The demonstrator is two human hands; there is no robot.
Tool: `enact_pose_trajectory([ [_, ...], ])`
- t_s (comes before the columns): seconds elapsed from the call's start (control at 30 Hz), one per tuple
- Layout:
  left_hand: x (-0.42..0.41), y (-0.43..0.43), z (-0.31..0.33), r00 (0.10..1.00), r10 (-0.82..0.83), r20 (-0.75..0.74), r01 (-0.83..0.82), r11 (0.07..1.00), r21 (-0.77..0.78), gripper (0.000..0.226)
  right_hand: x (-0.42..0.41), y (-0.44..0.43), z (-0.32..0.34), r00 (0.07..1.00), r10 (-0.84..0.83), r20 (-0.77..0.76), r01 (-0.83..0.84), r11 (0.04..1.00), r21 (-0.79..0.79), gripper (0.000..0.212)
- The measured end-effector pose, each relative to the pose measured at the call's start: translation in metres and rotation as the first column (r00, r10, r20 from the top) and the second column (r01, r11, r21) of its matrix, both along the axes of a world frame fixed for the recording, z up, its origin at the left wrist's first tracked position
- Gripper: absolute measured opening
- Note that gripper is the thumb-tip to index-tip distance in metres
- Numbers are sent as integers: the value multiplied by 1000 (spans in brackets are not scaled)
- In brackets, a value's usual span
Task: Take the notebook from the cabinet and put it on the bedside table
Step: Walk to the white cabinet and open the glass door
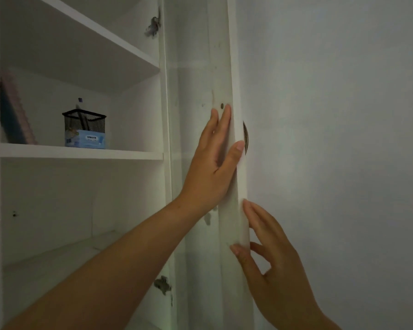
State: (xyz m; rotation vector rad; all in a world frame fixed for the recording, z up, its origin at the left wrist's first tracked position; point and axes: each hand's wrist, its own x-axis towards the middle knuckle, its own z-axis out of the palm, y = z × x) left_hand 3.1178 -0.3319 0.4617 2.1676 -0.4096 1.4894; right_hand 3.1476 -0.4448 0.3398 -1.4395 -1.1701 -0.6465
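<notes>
The white cabinet stands open, its door [200, 67] swung out to the right. A dark blue notebook [11, 115] with a pink spiral edge leans upright at the far left of the middle shelf [81, 151]. My left hand [212, 160] lies flat on the inner face of the door, thumb hooked over its free edge. My right hand [270, 260] touches the same edge lower down, fingers spread, thumb on the inner side. Neither hand holds anything loose. The bedside table is out of view.
A black mesh pen holder [84, 121] stands mid-shelf behind a light blue tissue packet [85, 138]. Metal hinges [162, 284] sit on the cabinet's right side panel. A round metal handle [246, 136] shows past the door edge. A plain wall [343, 139] is to the right.
</notes>
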Motion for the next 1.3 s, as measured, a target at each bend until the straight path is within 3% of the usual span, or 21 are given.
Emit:
enact_pose_trajectory([
  [0.33, 53, -3, -38, 972, 193, -133, -162, 964, 213, 64, 63, -24, -37, 992, -8, -122, -1, 997, -72, 58],
  [0.93, 123, -23, -48, 928, 351, -126, -320, 923, 214, 64, 130, -41, -52, 990, -55, -130, 38, 991, -130, 58],
  [1.3, 149, -21, -75, 895, 431, -111, -393, 882, 260, 63, 166, -41, -75, 993, -103, -52, 94, 985, -144, 72],
])
